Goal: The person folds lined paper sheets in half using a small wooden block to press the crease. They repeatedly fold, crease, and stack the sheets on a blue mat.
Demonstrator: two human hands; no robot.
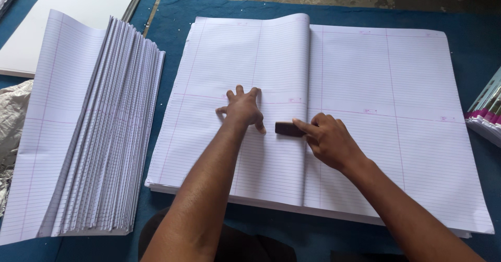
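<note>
In the head view, a person's left hand (241, 109) lay flat with fingers spread on a folded-over ruled sheet (250, 105) at the centre of the frame, while the right hand (326, 139) gripped a small dark block (288, 129) with closed fingers at the fold. A firm, even stroke along the crease looked best, the flat hand pinning the paper. The large stack (396, 131) left blue cloth (469, 43) free at upper right; folded sheets (99, 131) crowded the left edge.
</note>
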